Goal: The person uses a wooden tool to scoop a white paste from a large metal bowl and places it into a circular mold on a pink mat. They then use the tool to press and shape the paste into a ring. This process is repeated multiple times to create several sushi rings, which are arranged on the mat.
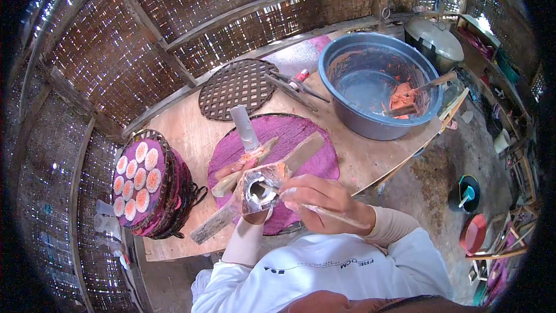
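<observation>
R hand [324, 200] has fingers closed on a thin stick [336, 215], long axis running left twd the mouth of pale vessel [253, 204], above purple mat [315, 165], w/ L hand [236, 169] mostly hidden behind, grip cannot tell.

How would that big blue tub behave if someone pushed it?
The blue tub looks like plastic, so it's probably light for its size. Its wide shape should resist tipping. The orange paste sits to one side, so its weight may be uneven.
</observation>
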The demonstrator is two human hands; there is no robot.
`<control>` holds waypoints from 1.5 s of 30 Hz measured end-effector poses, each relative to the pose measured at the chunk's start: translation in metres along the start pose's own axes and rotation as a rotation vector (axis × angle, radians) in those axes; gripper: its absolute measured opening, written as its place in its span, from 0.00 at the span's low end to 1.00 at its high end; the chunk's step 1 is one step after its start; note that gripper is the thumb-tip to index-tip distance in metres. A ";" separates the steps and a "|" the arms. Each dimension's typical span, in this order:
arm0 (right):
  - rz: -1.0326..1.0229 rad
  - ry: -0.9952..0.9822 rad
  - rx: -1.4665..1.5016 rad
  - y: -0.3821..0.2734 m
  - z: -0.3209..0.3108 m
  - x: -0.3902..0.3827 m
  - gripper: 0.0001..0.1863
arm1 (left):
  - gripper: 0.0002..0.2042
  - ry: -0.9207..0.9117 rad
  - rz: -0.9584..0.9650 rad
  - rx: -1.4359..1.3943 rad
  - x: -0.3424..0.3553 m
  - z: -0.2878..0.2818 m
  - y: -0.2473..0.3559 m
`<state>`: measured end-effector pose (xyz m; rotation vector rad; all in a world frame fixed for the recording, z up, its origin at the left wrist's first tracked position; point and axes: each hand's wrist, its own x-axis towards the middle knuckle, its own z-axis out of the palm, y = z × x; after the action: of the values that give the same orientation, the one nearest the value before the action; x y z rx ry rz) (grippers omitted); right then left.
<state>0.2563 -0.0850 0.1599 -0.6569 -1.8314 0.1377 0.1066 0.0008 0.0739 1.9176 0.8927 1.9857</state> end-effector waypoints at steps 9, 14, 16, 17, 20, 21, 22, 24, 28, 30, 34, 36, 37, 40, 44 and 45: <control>0.011 0.152 0.124 -0.010 -0.034 -0.004 0.05 | 0.15 -0.036 -0.279 -0.146 -0.003 -0.010 -0.023; 0.200 0.363 0.353 -0.006 -0.043 -0.005 0.04 | 0.13 -0.073 -0.856 -0.309 -0.005 -0.008 -0.080; 0.323 0.389 0.415 0.001 -0.045 -0.012 0.06 | 0.15 -0.087 -0.446 -0.425 -0.018 0.006 -0.074; 0.339 0.425 0.437 0.003 -0.045 -0.013 0.07 | 0.15 -0.094 -0.610 -0.709 -0.023 0.004 -0.085; 0.360 0.510 0.470 0.008 -0.045 -0.016 0.07 | 0.14 -0.151 -0.641 -0.775 -0.021 0.006 -0.084; 0.348 0.529 0.457 0.010 -0.046 -0.017 0.07 | 0.13 -0.156 -0.634 -0.767 -0.019 0.007 -0.082; 0.335 0.548 0.444 0.011 -0.047 -0.017 0.07 | 0.13 -0.153 -0.616 -0.752 -0.016 0.008 -0.079; 0.297 0.556 0.331 0.016 -0.047 -0.018 0.07 | 0.12 -0.135 -0.561 -0.683 -0.015 0.010 -0.074; 0.281 0.564 0.302 0.026 -0.042 -0.023 0.08 | 0.11 -0.035 -0.238 -0.372 -0.004 0.011 -0.053; 0.297 0.543 0.290 0.025 -0.043 -0.025 0.07 | 0.10 0.023 -0.059 -0.240 0.003 0.013 -0.041; 0.276 0.491 0.258 0.026 -0.044 -0.029 0.07 | 0.09 0.090 0.176 -0.088 0.013 0.015 -0.028; 0.223 0.493 0.209 0.024 -0.045 -0.031 0.06 | 0.11 0.068 0.205 -0.043 0.015 0.012 -0.026; 0.197 0.495 0.184 0.023 -0.047 -0.032 0.06 | 0.12 0.056 0.220 -0.021 0.015 0.011 -0.026; 0.235 0.460 0.098 0.014 -0.058 -0.033 0.06 | 0.13 0.063 0.052 -0.102 0.012 0.008 -0.027; 0.243 0.395 -0.041 0.015 -0.069 -0.029 0.08 | 0.13 -0.004 -0.112 -0.213 -0.007 -0.004 -0.063; 0.261 0.374 -0.057 0.018 -0.070 -0.026 0.09 | 0.13 -0.029 -0.085 -0.243 -0.006 -0.003 -0.065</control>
<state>0.3317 -0.0984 0.1562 -0.8972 -1.3914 0.1252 0.0889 0.0472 0.0322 1.7402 0.6780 1.9137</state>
